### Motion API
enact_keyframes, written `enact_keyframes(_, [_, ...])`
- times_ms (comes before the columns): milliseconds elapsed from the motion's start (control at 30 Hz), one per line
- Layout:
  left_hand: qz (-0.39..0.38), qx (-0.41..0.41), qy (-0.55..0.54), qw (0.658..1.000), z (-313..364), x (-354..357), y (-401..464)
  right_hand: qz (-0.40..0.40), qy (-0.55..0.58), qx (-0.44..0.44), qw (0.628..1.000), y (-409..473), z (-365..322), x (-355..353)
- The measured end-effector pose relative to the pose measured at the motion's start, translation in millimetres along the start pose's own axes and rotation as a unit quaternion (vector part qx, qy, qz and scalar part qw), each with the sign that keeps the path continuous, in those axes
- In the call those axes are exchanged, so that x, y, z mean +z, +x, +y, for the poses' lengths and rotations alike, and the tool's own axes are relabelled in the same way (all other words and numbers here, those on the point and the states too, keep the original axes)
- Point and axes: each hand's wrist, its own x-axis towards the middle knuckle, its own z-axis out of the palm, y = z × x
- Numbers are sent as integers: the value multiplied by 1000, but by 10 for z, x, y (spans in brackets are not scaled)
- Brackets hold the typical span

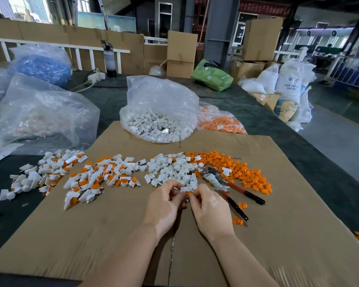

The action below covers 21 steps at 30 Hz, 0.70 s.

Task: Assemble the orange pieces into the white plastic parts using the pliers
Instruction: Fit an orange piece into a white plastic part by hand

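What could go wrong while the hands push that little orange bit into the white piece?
The left hand and right hand pinch a tiny white part and orange piece in mid-air; either could slip and vanish among the loose white parts below. The pliers lie close beside the right hand, so a wrist might knock them into the orange pile.

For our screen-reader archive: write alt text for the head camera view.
Two bare hands, left hand and right hand, pinch a white plastic part and an orange piece together above a cardboard sheet. The red-handled pliers lie unused to the right, beside loose orange pieces. Beyond sits an open bag of white parts.
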Motion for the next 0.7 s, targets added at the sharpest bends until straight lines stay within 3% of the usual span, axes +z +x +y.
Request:
enact_keyframes(267, [-4, -4, -8, 1000, -27, -2, 22, 7, 5, -6, 1000, -11, -2, -10])
enact_keyframes(700, [-15, -5, -25, 1000, 1, 12, 29, -50, 31, 25, 998, 23, 30, -3])
